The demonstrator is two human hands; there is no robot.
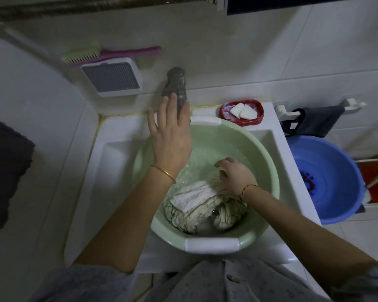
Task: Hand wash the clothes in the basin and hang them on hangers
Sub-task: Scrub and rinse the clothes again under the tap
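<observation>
White tiled washroom, dim light. White sink (109, 162) set into the corner, with a pale green basin (264, 153) sitting inside it, part-filled with water.

Clothes (196, 205): wet cream fabric with dark line pattern, bunched at the near side of the basin, half under water.

Left hand (170, 131): raised above the far rim of the basin, fingers straight and spread, holding nothing. Fingertips overlap the dull metal tap (176, 83) in view; cannot tell if they touch it. Gold bangle at the wrist.

Right hand (236, 175): down in the basin, fingers curled onto the bundled cloth, gathering a fold of it. Dark cord at the wrist.

Hands well apart, left high, right low.

Surroundings: red soap dish (225, 117) with white soap pieces on the sink's far right corner. Blue basin (340, 205) on the floor to the right. Dark cloth (314, 123) draped over a white wall rail. Grey-and-white box (114, 77) on the wall left of the tap, green brush (81, 55) with purple handle resting on top of it.
</observation>
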